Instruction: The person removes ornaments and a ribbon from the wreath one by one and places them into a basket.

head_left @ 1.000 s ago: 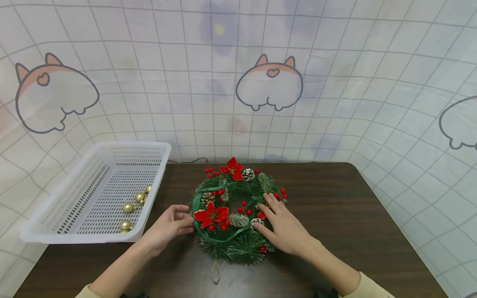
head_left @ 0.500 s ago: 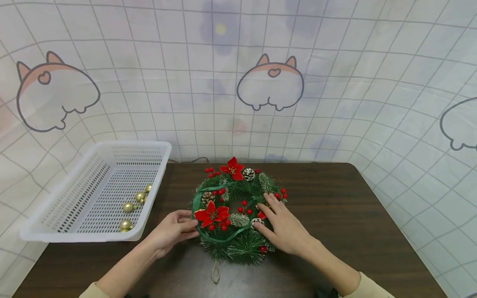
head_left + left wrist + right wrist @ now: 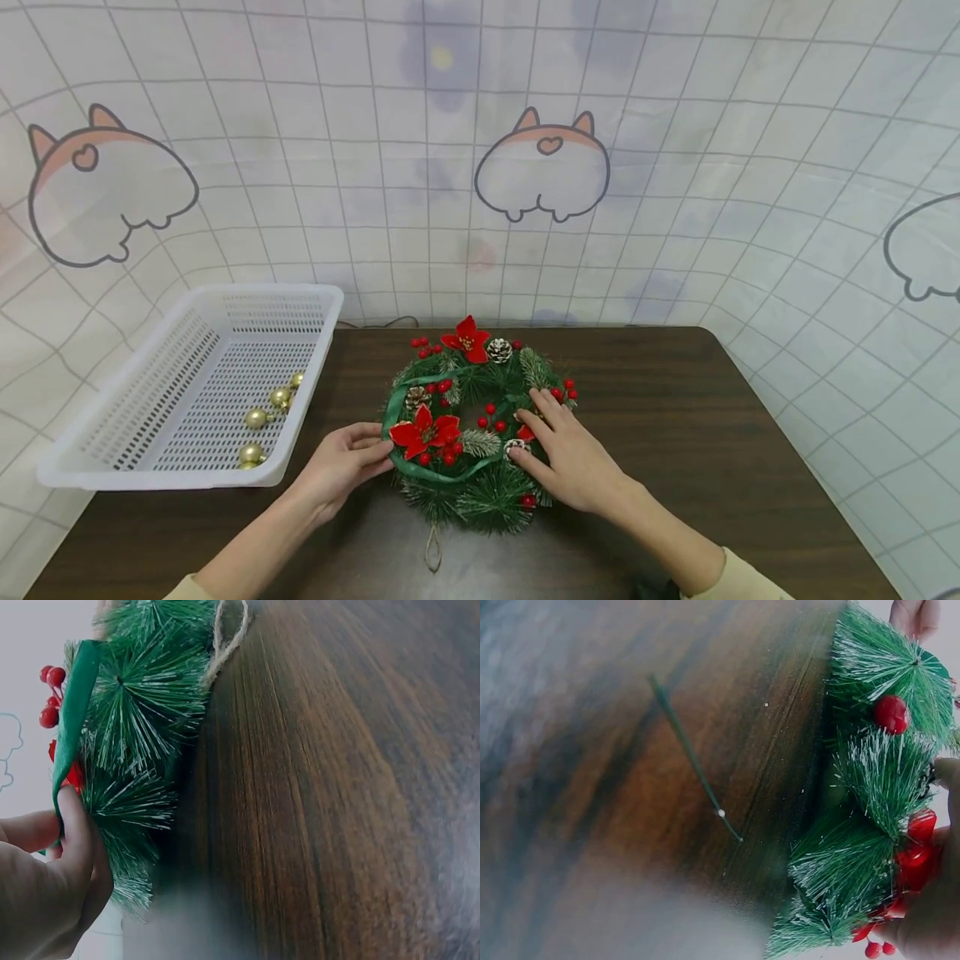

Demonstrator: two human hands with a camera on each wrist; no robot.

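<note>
A green Christmas wreath point(image 3: 495, 500) lies flat on the table, trimmed with red poinsettias point(image 3: 425, 433), red berries and pine cones point(image 3: 499, 351). Looped over its left part is a green ribbon point(image 3: 438, 477). My left hand point(image 3: 341, 467) pinches this ribbon at the wreath's left edge; the left wrist view shows the ribbon point(image 3: 73, 720) rising from between thumb and fingers. On the wreath's right side rests my right hand point(image 3: 573, 458), fingers spread over the greenery and a pine cone. That hand partly covers another red flower point(image 3: 919, 859).
A white perforated basket point(image 3: 82, 479) stands at the left with several gold baubles point(image 3: 257, 417) inside. A twine loop point(image 3: 433, 550) sticks out from the wreath's near side onto the dark wooden table point(image 3: 660, 383). A patterned cloth hangs behind.
My left hand has moved a little right to the wreath's edge and now pinches the ribbon, whose left side has shifted slightly outward. The right hand has stayed in place.
</note>
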